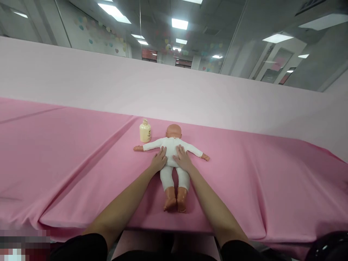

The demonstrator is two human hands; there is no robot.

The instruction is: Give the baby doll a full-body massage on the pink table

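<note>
A baby doll (171, 156) with a white cloth body lies face down on the pink cover, arms spread wide and feet toward me. My left hand (159, 159) rests flat along the left side of its back, fingers stretched out. On the right side of the back lies my right hand (182, 158), also flat with its fingers a little apart. Both hands touch the doll without gripping it. Beyond the doll's left-hand arm, near its head, a cream pump bottle (145, 132) with small dark print stands upright.
The pink cloth (89, 159) spreads over the table with folds and hangs at the front edge. A low white wall (152, 90) runs behind it, with glass above that shows ceiling lights. A black rounded object (328, 246) sits at the lower right.
</note>
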